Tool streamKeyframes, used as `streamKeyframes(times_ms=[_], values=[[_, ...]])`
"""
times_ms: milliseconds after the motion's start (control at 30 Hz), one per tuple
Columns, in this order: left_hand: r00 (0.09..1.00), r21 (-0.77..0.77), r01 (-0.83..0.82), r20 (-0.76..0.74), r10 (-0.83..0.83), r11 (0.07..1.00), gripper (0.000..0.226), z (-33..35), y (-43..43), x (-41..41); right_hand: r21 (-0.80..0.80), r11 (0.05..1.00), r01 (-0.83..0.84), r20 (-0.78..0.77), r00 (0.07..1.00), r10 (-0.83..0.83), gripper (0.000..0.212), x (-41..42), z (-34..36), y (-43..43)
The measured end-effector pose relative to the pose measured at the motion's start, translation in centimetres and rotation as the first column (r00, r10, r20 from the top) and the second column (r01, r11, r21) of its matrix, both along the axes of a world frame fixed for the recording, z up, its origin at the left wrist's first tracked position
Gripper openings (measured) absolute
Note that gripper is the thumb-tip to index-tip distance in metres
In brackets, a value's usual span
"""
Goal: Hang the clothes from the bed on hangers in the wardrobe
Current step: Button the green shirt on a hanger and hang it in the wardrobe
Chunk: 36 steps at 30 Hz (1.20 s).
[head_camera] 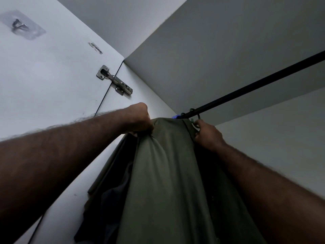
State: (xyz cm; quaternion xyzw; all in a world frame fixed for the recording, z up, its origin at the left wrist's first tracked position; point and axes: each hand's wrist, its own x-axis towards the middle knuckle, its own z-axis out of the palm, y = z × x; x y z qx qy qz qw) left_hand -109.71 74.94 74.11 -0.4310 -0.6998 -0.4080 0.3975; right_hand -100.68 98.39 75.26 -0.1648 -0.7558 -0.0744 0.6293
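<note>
The left hand (140, 118) is closed on the garment (167, 173). Its fingers are curled tight and bunch the olive-green cloth at the top left shoulder, so folds run down from the knuckles. The right hand (207, 134) is closed too, at the garment's neck. Its thumb and fingers are curled round the stem of the green hanger (191, 109), just under its hook. How much of the collar they also catch cannot be told.

The hook sits on the rod (255, 83) right above the right fingertips, and the black rod runs from there up and away to the right. The garment hangs between the two hands and falls below them toward the camera, covering most of the hanger.

Just left of the right fingers, a bit of blue hanger (175, 117) shows at the rod, touching or nearly touching the green hook. Below the left fingers and behind the garment, dark cloth (114, 199) hangs against the wardrobe's side wall.

Above the left hand is a metal hinge (114, 80) that joins the white door (44, 76) to the wardrobe. Farther up and left of it, on the door, are a small label (95, 48) and a clear stick-on hook (19, 25).
</note>
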Motion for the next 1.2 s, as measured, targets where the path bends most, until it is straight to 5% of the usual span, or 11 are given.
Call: streamKeyframes(times_ms=[167,633,767,1000,1200], values=[[0.991,0.073,-0.032,-0.129,0.041,0.997,0.019,-0.1,0.5,-0.3,-0.111,0.992,-0.059,-0.015,0.998,0.057,0.05,0.0,1.3,0.6],[0.946,0.116,-0.098,-0.297,0.128,0.988,0.03,1.9,1.9,-0.5,-0.014,0.92,-0.392,-0.129,0.913,0.387,0.051,-1.5,3.2,-0.2],[0.938,0.118,-0.093,-0.323,0.127,0.989,0.028,2.1,1.8,-0.6,-0.044,0.942,-0.333,-0.015,0.943,0.333,0.035,-2.0,4.7,-1.1],[0.958,0.145,0.017,-0.287,0.026,0.989,0.028,1.5,1.3,-0.9,-0.082,0.988,-0.135,0.063,0.988,0.14,0.053,-1.9,5.1,-1.3],[0.966,0.164,0.02,-0.257,0.023,0.986,0.026,1.5,1.5,-1.2,0.013,0.981,-0.192,0.061,0.98,0.191,0.036,-1.6,5.0,-0.8]])
